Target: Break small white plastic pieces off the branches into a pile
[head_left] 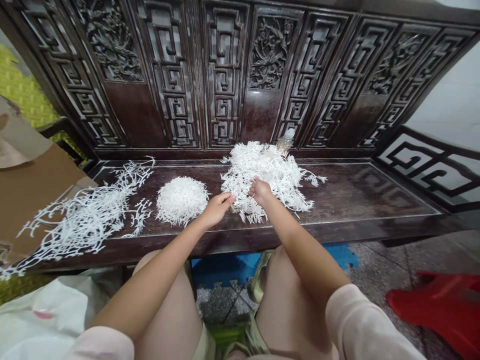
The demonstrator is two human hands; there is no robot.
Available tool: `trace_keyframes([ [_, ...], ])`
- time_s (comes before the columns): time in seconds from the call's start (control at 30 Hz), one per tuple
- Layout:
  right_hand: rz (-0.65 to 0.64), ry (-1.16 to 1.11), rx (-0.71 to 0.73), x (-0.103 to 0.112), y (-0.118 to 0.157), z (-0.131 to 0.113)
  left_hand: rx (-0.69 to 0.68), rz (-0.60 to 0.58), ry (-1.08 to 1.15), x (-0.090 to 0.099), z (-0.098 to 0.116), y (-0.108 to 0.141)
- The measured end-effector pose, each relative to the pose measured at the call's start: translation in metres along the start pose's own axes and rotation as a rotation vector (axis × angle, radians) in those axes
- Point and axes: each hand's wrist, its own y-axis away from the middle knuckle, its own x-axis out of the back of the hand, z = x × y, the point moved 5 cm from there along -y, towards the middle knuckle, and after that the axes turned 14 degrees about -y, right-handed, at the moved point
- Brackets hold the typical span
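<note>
A large heap of white, branched plastic-looking sprigs [277, 175] lies on the dark wooden bench. Over its near left side, my left hand [218, 208] is closed in a pinch; whatever is between the fingertips blends into the white behind. My right hand [261, 192], a short way to the right, has its fingers curled together around a thin white sprig. Left of my left hand sits a rounded pile of short white pieces [182, 200]. Farther left, bare white branching stems [92, 215] spread across the bench and over its front edge.
A carved lattice backrest [221, 75] rises behind the bench seat [348, 195]. A clear bottle [286, 140] stands behind the heap. Cardboard [41, 195] and a white bag [45, 315] are at left. A red plastic object [438, 310] is on the floor at right.
</note>
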Motion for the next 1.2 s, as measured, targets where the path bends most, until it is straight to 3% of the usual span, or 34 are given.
trace_keyframes([
  [0.27, -0.017, 0.121, -0.084, -0.005, 0.004, 0.018, 0.030, 0.008, 0.059, 0.003, -0.006, -0.001],
  [0.47, -0.003, 0.170, -0.122, -0.008, 0.007, 0.030, 0.039, -0.138, 0.071, -0.013, -0.012, -0.001],
  [0.77, -0.051, 0.225, -0.217, -0.013, 0.010, 0.044, 0.044, -0.200, 0.230, -0.030, -0.008, -0.004],
  [0.9, -0.107, 0.370, -0.235, -0.013, 0.014, 0.039, 0.113, -0.038, 0.337, -0.019, -0.005, -0.003],
  [1.03, -0.231, 0.806, -0.040, -0.013, 0.023, 0.010, 0.168, 0.210, 0.335, 0.003, -0.011, -0.003],
  [1.1, -0.346, 0.856, -0.026, -0.015, 0.033, 0.002, 0.192, 0.286, 0.369, 0.011, -0.019, -0.005],
  [1.2, -0.591, 0.755, -0.084, -0.022, 0.051, 0.003, 0.223, 0.337, 0.422, 0.017, -0.032, -0.009],
])
